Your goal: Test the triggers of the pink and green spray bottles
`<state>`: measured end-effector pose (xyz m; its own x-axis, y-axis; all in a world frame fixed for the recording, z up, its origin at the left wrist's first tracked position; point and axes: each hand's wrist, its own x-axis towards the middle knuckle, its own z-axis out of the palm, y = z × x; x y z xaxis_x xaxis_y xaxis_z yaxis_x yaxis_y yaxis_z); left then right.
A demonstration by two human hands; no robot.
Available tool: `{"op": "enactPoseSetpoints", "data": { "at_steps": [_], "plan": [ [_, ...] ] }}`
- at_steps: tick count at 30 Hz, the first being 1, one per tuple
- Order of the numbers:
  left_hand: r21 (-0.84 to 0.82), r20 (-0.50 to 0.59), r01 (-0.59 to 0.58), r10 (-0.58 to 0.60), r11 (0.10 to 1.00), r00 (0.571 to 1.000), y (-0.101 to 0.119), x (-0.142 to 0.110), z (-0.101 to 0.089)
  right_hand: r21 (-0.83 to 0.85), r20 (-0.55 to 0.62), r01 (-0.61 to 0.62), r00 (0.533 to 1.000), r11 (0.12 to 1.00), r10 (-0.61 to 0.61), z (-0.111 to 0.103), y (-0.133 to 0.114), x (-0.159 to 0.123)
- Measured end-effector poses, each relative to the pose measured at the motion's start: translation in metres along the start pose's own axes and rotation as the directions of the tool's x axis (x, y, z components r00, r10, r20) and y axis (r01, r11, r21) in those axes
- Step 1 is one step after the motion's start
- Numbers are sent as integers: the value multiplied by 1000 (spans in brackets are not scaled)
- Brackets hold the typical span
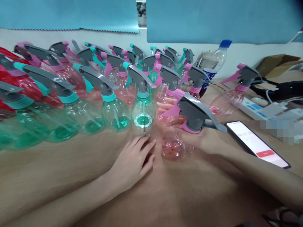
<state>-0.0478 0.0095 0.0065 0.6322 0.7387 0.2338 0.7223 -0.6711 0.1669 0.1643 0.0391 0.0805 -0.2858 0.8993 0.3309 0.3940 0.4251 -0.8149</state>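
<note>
My right hand (203,138) is wrapped round the neck of a pink spray bottle (176,148) with a grey and pink trigger head (195,112); the bottle stands on the brown table (71,170). My left hand (132,160) lies flat on the table just left of that bottle, fingers stretched and slightly apart, holding nothing. Directly behind my left hand stands a green spray bottle (142,113) with a teal collar.
Several green and pink spray bottles (94,91) crowd the table's back and left. A lone pink bottle (227,101) and a clear water bottle (216,63) stand at the right. A lit phone (255,143) lies right of my hand, a power strip (262,108) beyond it.
</note>
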Motion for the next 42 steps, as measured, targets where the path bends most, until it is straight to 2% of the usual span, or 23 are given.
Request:
{"op": "enactPoseSetpoints", "data": {
  "at_steps": [10,16,26,36,42],
  "plan": [
    [14,2,-4,4,1000,1000,-1,0,-1,-66,-34,10,999,998,-12,1,9,-2],
    [2,-7,-11,11,1000,1000,-2,0,0,-18,-63,76,995,997,-77,2,12,-1],
    [0,-13,-21,21,1000,1000,-3,0,1,-54,-30,43,999,998,-45,-1,6,1],
    [12,-19,-29,29,1000,999,-4,0,0,-28,-63,26,998,999,-28,-1,7,0],
    [-4,-14,-26,26,1000,1000,-4,0,0,-41,-16,28,999,999,-28,-1,3,0]
  ]
}}
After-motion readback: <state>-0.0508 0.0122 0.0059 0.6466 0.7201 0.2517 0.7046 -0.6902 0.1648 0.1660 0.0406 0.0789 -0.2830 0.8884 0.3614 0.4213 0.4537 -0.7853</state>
